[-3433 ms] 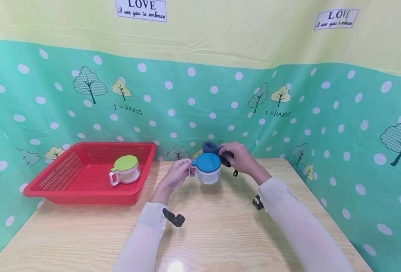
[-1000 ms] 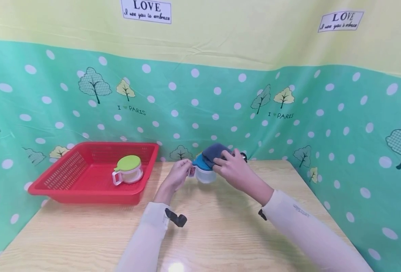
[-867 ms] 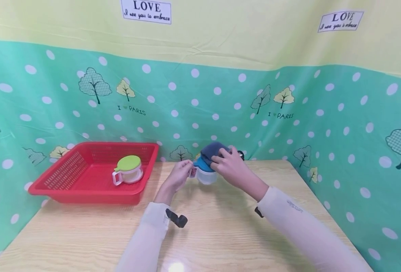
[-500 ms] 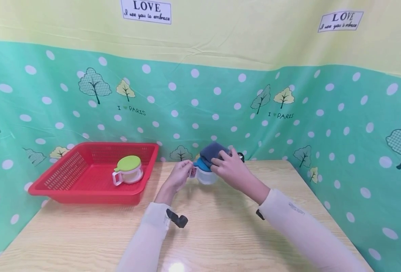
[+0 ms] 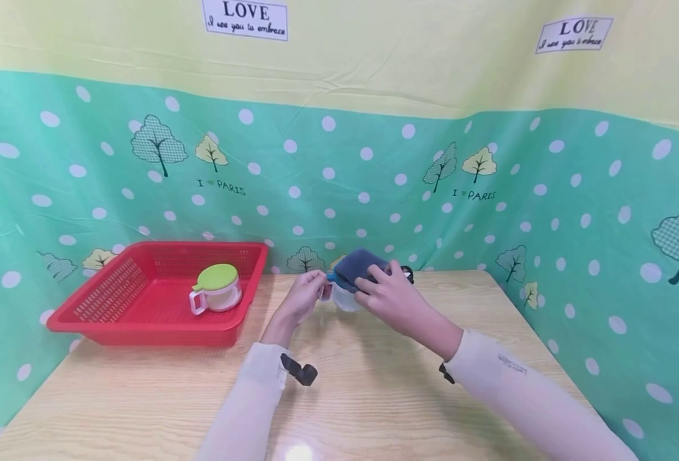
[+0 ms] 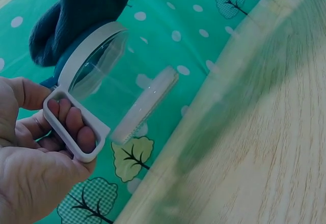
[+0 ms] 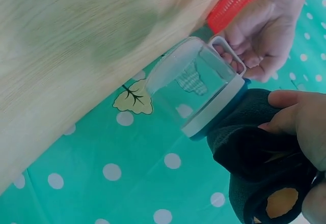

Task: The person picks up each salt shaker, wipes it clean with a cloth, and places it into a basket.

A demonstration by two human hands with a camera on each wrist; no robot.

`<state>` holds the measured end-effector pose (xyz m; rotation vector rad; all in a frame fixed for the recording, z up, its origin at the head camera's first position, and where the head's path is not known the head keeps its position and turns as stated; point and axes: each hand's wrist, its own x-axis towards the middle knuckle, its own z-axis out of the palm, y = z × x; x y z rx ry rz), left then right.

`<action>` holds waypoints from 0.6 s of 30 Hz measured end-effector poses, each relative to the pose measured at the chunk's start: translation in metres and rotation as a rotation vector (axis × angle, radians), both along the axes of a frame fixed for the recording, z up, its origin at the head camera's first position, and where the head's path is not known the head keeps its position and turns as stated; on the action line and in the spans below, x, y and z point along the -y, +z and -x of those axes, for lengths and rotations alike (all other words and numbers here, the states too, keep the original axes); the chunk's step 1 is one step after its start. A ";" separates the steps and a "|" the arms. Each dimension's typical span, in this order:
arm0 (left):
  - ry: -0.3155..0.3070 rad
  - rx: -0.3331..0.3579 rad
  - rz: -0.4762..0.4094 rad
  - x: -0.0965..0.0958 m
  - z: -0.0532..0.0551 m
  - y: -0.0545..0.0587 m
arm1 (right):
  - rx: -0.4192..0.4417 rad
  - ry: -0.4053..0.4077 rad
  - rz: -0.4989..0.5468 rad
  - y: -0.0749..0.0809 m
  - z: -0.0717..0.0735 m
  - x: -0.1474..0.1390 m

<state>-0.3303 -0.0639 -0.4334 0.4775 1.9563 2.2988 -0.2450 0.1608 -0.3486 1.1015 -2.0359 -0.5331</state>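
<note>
My left hand [image 5: 300, 298] grips the white handle [image 6: 74, 141] of a clear seasoning jar [image 7: 196, 84], fingers curled through it. The jar is held over the back of the table, and its blue lid is mostly hidden in the head view. On that lid lies a folded dark blue cloth [image 5: 358, 267], pinched by my right hand [image 5: 395, 296]. The right wrist view shows the thumb and a finger on the cloth, which touches the lid. A black loop [image 5: 409, 275] sticks out beyond the right hand.
A red plastic basket [image 5: 155, 328] with perforated sides stands at the back left. Inside sits a similar jar with a green lid [image 5: 217, 277]. Behind and to the right of the wooden table [image 5: 368, 397] hangs a green and yellow patterned curtain [image 5: 327, 192].
Earlier the cloth was behind and right of the jar with the blue lid bare; my right hand has brought it over the lid. In the last half second it covers more lid.
</note>
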 end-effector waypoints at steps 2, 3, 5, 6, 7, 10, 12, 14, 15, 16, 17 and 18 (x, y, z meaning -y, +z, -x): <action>-0.013 -0.014 0.008 -0.001 -0.001 0.000 | 0.009 -0.008 0.005 0.000 0.004 0.003; -0.017 -0.019 0.013 -0.001 -0.001 0.000 | 0.016 -0.012 0.007 0.000 0.006 0.005; -0.023 -0.029 0.019 -0.002 -0.001 0.000 | 0.030 -0.026 0.013 -0.001 0.012 0.008; -0.024 -0.028 0.020 -0.003 -0.001 0.000 | 0.034 -0.036 0.016 -0.001 0.015 0.009; -0.021 -0.027 0.022 -0.003 -0.001 0.000 | 0.042 -0.046 0.021 -0.001 0.018 0.010; -0.011 -0.023 0.022 -0.004 0.000 0.000 | 0.071 -0.083 0.042 -0.001 0.027 0.009; -0.010 -0.020 0.020 -0.004 0.000 0.000 | 0.090 -0.113 0.059 -0.001 0.033 0.006; -0.009 -0.017 0.017 -0.003 0.000 0.000 | 0.114 -0.133 0.084 -0.002 0.036 0.001; -0.005 -0.017 0.018 -0.002 0.000 0.000 | 0.124 -0.139 0.099 -0.002 0.038 -0.002; -0.004 -0.015 0.018 -0.002 0.000 0.000 | 0.131 -0.143 0.113 -0.002 0.038 -0.005; -0.004 -0.012 0.015 -0.001 0.000 0.001 | 0.139 -0.147 0.126 -0.002 0.039 -0.009; -0.003 -0.009 0.011 0.000 0.000 0.001 | 0.144 -0.147 0.137 -0.002 0.039 -0.013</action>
